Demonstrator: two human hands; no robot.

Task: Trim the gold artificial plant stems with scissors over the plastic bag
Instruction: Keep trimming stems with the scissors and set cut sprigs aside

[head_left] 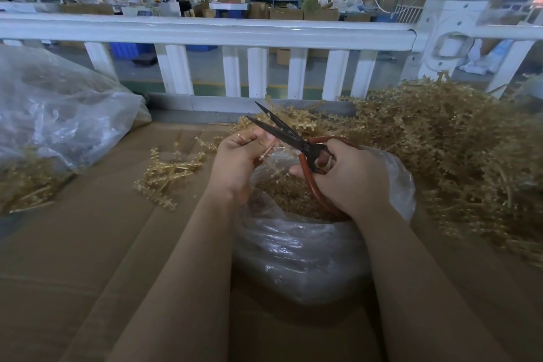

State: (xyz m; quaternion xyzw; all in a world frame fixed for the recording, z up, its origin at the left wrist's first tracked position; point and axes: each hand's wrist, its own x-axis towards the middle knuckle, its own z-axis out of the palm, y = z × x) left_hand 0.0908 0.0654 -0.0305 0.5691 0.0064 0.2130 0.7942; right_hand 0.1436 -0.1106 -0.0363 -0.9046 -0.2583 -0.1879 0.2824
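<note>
Gold stem (266, 153): pinched in left hand (235, 161) above open plastic bag (296, 253), mostly hidden by fingers. Scissors (282, 134): blades parted, red handles gripped by right hand (346, 176). Untrimmed pile (440, 138) right, cut off; cardboard worktop (88, 244).

1 head-worn wide-angle camera looks forward and down, close over the cardboard worktop (88, 244), facing a white railing (205, 31) with the workshop beyond.
</note>
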